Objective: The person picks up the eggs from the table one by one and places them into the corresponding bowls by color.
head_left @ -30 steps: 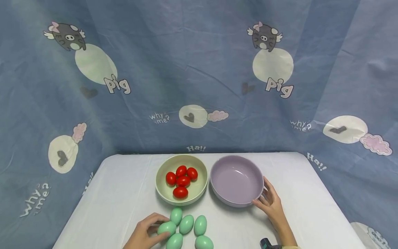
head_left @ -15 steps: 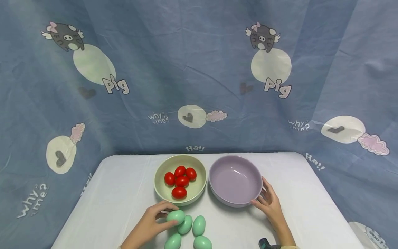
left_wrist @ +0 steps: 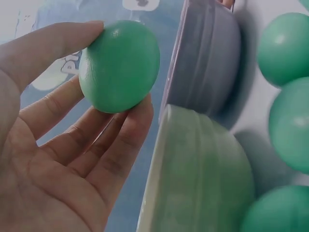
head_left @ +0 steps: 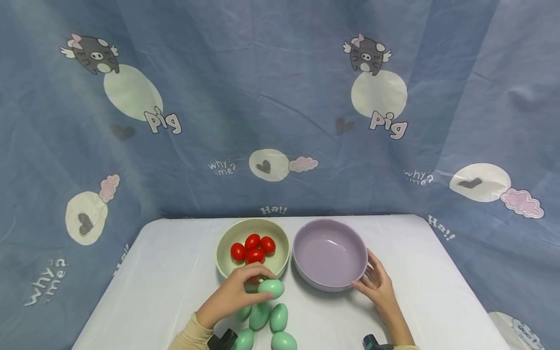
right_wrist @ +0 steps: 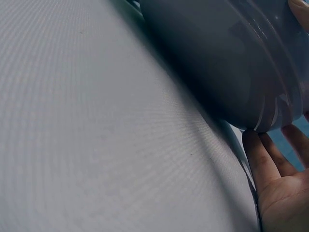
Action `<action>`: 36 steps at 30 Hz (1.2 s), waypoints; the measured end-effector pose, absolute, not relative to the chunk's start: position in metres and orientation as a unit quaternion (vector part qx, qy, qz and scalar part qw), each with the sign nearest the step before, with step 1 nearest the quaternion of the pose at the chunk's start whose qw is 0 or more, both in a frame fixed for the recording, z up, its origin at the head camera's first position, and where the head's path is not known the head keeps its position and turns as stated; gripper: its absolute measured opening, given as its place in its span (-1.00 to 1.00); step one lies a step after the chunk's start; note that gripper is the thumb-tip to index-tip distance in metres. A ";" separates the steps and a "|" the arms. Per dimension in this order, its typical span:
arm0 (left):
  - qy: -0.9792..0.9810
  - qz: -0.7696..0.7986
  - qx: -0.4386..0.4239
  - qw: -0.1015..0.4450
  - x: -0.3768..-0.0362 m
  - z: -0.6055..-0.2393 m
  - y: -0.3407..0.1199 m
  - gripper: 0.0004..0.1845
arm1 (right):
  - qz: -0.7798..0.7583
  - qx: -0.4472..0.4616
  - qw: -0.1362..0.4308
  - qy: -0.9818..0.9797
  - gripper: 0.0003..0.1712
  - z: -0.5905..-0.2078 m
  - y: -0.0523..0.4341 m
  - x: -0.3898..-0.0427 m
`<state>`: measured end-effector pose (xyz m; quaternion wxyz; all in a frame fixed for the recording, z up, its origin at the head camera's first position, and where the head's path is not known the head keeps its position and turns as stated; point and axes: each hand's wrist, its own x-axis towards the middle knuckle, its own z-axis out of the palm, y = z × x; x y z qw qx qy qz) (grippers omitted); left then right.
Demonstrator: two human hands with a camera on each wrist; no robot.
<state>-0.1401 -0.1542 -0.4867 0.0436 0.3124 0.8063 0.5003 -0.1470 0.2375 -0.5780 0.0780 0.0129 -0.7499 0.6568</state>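
Just in front of the green bowl (head_left: 253, 248), the left hand (head_left: 232, 294) pinches one green egg (head_left: 271, 288) between thumb and fingertips, lifted clear of the white table (head_left: 166, 272); the left wrist view shows the thumb on one side of the egg (left_wrist: 119, 65) and the fingers (left_wrist: 126, 140) cupped under the other. It looks smooth, hard and probably light, perhaps plastic, so a grip across its widest part seems safest, since a glossy rounded shell could squirt out of a pinch near the narrow end. The other green eggs (head_left: 268, 321) lie bunched together below the hand, some touching, and would likely roll if nudged. The green bowl holds several red eggs (head_left: 253, 245) and stands just beside the purple bowl (head_left: 330, 253), which holds nothing. The right hand (head_left: 379, 288) rests with relaxed, straight fingers against the purple bowl's near right rim, steadying it rather than clasping it. Open tabletop lies to the left and right of the bowls; the near edge sits close behind the loose eggs.
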 end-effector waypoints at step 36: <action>0.811 0.437 0.368 0.124 -0.237 -0.447 -0.030 -0.68 | 0.655 0.010 0.063 -0.753 0.12 -0.579 0.240 -0.148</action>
